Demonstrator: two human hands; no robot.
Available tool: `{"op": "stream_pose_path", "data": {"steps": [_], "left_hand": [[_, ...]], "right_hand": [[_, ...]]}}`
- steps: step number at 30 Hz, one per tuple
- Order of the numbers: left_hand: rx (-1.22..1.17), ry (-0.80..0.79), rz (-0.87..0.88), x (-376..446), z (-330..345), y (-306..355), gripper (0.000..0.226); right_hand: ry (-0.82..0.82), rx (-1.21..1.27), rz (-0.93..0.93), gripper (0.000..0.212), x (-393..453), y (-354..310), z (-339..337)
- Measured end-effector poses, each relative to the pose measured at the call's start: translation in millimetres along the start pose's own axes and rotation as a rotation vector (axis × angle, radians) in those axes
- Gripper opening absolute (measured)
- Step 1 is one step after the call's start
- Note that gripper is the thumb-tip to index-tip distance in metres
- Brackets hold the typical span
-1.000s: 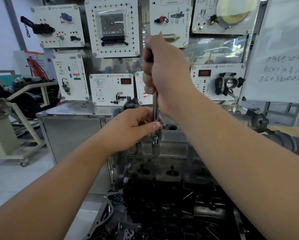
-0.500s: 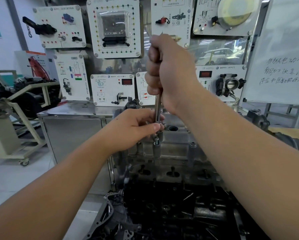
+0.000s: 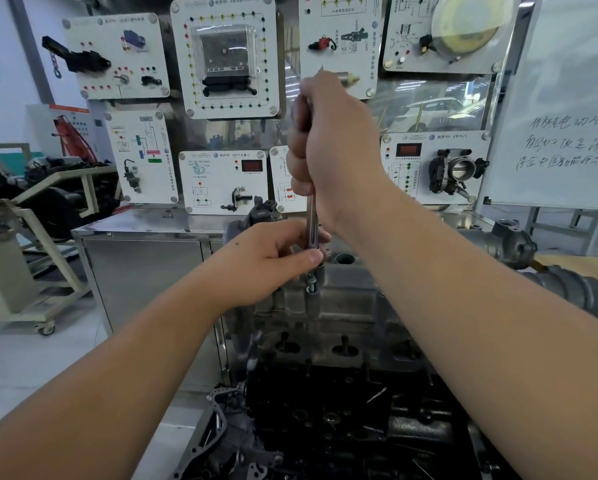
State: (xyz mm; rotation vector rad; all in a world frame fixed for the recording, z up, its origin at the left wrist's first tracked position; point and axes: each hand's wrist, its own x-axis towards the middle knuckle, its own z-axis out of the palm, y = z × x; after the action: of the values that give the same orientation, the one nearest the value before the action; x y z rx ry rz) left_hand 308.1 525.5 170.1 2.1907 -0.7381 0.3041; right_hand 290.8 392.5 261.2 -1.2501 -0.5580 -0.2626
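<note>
A grey metal engine block [image 3: 346, 306] stands in front of me, with a dark oily part [image 3: 342, 420] below it. A long steel wrench shaft [image 3: 312, 223] stands upright over a bolt [image 3: 312, 284] at the block's top edge. My right hand [image 3: 328, 147] grips the shaft's upper end in a fist. My left hand [image 3: 273, 261] pinches the shaft's lower end just above the bolt, thumb in front. The tool's head is hidden by my left fingers.
A board of white training panels [image 3: 226, 60] with car parts stands behind the engine on a steel cabinet [image 3: 145, 265]. A whiteboard [image 3: 567, 109] with handwriting is at the right. A beige wheeled stand [image 3: 24, 271] with another engine is at the left.
My right fist has turned slightly on the shaft and stays at its top. My left hand keeps its pinch near the bolt. The view has shifted a little.
</note>
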Motion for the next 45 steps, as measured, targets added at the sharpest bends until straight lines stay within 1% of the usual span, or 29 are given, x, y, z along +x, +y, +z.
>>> {"op": "stream_pose_path", "data": {"steps": [2, 5, 8, 11, 14, 17, 19, 21, 23, 25, 29, 32, 33, 34, 35, 38, 39, 42, 45], "left_hand": [[-0.072, -0.031, -0.006, 0.3, -0.6, 0.1, 0.024], [-0.072, -0.022, -0.004, 0.8, -0.3, -0.8, 0.018], [0.038, 0.047, 0.01, 0.9, 0.7, -1.4, 0.004], [0.075, 0.109, 0.022, 1.2, 3.7, 1.3, 0.019], [0.102, 0.138, 0.028, 1.2, 6.4, 4.0, 0.022], [0.092, 0.068, 0.003, -1.1, 4.7, 4.1, 0.013], [0.062, 0.016, -0.017, -2.0, 2.8, 4.3, 0.019], [0.106, -0.004, -0.018, -1.9, 1.3, 4.4, 0.02], [0.183, 0.001, -0.019, -0.5, 1.6, 3.8, 0.012], [0.201, 0.021, -0.03, 0.4, 2.5, 2.4, 0.004], [0.16, 0.09, -0.061, 2.9, 4.9, 2.6, 0.013], [0.156, 0.093, -0.058, 1.3, 5.8, 4.0, 0.026], [0.155, 0.082, -0.049, 0.0, 5.6, 4.6, 0.023], [0.133, 0.067, -0.038, -0.9, 4.9, 3.9, 0.014], [0.104, 0.051, -0.029, -1.4, 3.8, 3.8, 0.009], [0.106, 0.04, -0.027, 0.5, 1.4, 1.3, 0.009], [0.127, 0.048, -0.028, 1.0, 1.4, 1.5, 0.009], [0.15, 0.071, -0.033, 1.9, 2.8, 1.2, 0.018], [0.153, 0.11, -0.052, 3.4, 3.9, -0.6, 0.025]], "right_hand": [[-0.079, 0.022, 0.043, 0.044, 1.1, -1.4, -1.2], [-0.114, 0.037, 0.061, 0.045, 2.4, -0.3, -3.5], [-0.047, 0.05, 0.061, 0.037, 4.2, 1.1, -4.1], [0.05, -0.052, -0.003, 0.028, 6.0, -0.2, -1.7], [0.098, -0.07, -0.011, 0.031, 6.2, -2.0, 1.4], [0.069, 0.003, 0.045, 0.034, 6.6, -3.6, 0.4], [-0.018, 0.046, 0.078, 0.041, 6.5, -4.2, -2.5], [-0.066, 0.059, 0.071, 0.043, 6.7, -3.1, -6.2], [-0.05, 0.063, 0.061, 0.04, 7.2, -0.8, -9.6], [-0.013, 0.068, 0.045, 0.035, 6.3, 1.7, -11.2], [0.053, 0.004, -0.018, 0.032, 3.2, 3.2, -6.5], [0.092, 0.0, 0.032, 0.031, 3.6, 1.7, 0.0], [0.106, 0.01, 0.046, 0.031, 4.5, 1.0, 1.0], [0.116, 0.025, 0.056, 0.033, 5.1, 0.7, 1.0], [0.116, 0.044, 0.064, 0.037, 5.1, 0.4, 0.2], [0.068, 0.056, 0.029, 0.045, 4.5, 2.6, -5.3], [0.054, 0.061, 0.014, 0.043, 4.2, 3.9, -6.9], [0.039, 0.082, 0.004, 0.029, 5.1, 6.3, -9.3], [0.001, 0.084, -0.024, 0.031, 5.1, 7.0, -5.8]]}}
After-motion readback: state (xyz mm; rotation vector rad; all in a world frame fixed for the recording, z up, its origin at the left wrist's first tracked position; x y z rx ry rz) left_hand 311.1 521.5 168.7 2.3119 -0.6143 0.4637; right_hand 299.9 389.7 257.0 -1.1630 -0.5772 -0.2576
